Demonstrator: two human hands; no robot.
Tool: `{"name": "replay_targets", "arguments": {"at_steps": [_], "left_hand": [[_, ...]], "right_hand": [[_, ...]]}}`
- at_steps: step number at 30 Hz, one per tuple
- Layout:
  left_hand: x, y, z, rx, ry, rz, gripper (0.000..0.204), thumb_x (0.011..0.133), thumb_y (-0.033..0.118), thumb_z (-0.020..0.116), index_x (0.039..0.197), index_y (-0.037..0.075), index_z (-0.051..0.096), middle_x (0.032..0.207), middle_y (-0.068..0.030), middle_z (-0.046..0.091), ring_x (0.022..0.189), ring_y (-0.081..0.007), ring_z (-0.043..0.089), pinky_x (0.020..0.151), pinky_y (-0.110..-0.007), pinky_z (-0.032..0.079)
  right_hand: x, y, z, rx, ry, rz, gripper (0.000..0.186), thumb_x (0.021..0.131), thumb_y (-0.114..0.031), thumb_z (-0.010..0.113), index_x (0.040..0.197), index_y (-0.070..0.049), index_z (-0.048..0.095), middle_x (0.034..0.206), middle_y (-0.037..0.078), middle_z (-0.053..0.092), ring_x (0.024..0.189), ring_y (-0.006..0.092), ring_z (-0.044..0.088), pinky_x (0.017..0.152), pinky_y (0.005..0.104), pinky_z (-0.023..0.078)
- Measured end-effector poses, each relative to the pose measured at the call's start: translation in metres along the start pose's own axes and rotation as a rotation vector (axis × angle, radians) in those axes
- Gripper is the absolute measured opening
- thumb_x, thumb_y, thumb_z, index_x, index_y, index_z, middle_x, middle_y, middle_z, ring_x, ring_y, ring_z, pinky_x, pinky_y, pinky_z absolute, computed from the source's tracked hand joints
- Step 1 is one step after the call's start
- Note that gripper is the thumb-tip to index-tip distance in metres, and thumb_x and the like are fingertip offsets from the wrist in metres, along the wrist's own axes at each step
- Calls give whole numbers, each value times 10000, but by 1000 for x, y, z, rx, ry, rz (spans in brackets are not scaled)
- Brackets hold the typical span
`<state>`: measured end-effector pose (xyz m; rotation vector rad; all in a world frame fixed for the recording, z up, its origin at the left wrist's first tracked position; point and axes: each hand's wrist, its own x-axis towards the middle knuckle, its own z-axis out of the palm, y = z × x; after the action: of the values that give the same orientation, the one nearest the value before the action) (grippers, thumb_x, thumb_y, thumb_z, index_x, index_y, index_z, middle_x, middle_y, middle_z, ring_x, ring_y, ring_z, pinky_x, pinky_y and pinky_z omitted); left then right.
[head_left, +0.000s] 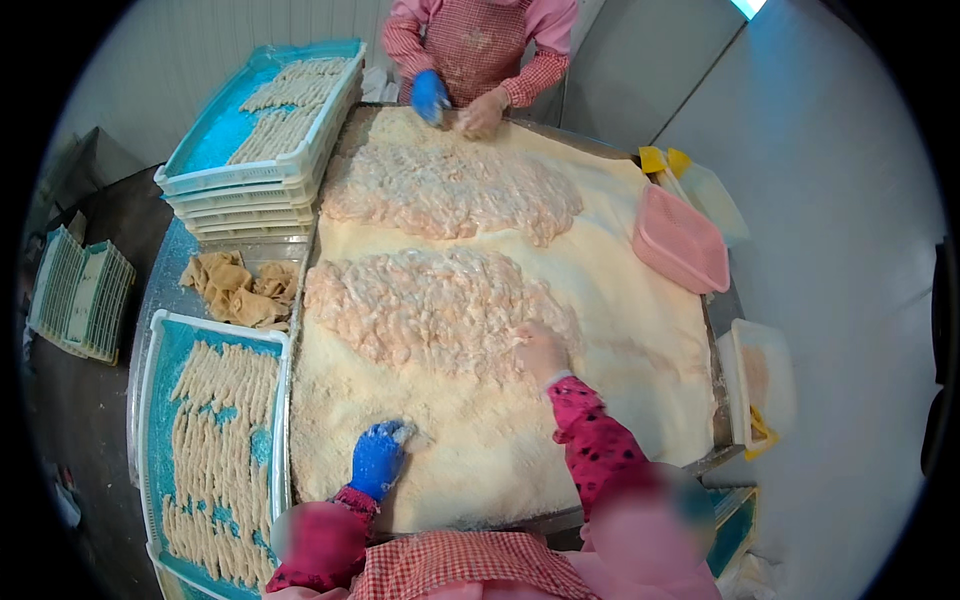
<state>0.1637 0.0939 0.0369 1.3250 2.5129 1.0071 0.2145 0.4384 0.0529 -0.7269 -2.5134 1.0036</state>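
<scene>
My right hand [542, 352] reaches to the near right edge of a heap of raw, pale pink meat strips [420, 305]. Its fingers are closed in a pinch on a meat strip there. Closer to me, my left hand [380, 460], in a blue glove dusted white, is low over the pale breading crumbs [480, 470]. The left fingers are drawn together, and a small whitish bit shows at their tips, too unclear to name. Beside that hand, a white tray with a blue bottom [283, 400] holds rows of crumb-coated strips [220, 450].
Across the table a person [475, 60] works by a second meat heap [450, 190]. Stacked trays [255, 195] rise at the far left, with a crumpled brown cloth [235, 288] below them. On the right are a pink basket [680, 240] and a clear tub [750, 380].
</scene>
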Motion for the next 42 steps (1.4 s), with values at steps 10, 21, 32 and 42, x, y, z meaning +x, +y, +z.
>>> {"name": "replay_targets", "arguments": {"at_steps": [10, 21, 32, 42], "left_hand": [[0, 0, -20, -370, 144, -224, 295, 715, 74, 602, 1008, 108, 610, 1071, -127, 579, 988, -314, 537, 849, -367, 433], [1, 9, -28, 10, -81, -97, 315, 770, 218, 571, 1056, 85, 579, 983, -125, 616, 870, -313, 579, 773, -410, 453], [8, 41, 18, -1428, 134, -520, 329, 869, 183, 508, 1161, 31, 520, 1063, -84, 589, 962, -233, 560, 868, -322, 426], [6, 55, 41, -2403, 169, -393, 435, 909, 343, 392, 1267, 96, 408, 1214, -117, 494, 1115, -244, 468, 995, -372, 339]], "right_hand": [[-118, 12, -25, -82, -419, -245, 279, 706, -141, 635, 972, -73, 586, 896, 138, 591, 849, 299, 560, 733, 364, 453], [-162, -63, -21, 184, -172, 117, 336, 723, -118, 605, 1051, -55, 566, 1024, 125, 588, 956, 299, 549, 845, 376, 425], [-164, -48, 6, 74, -389, -75, 371, 778, -48, 558, 1149, -47, 550, 1133, 153, 563, 1029, 275, 547, 869, 329, 428], [-181, -140, 38, -2, -241, -416, 318, 876, -172, 466, 1170, -89, 552, 1131, 116, 577, 1002, 272, 556, 918, 372, 386]]}}
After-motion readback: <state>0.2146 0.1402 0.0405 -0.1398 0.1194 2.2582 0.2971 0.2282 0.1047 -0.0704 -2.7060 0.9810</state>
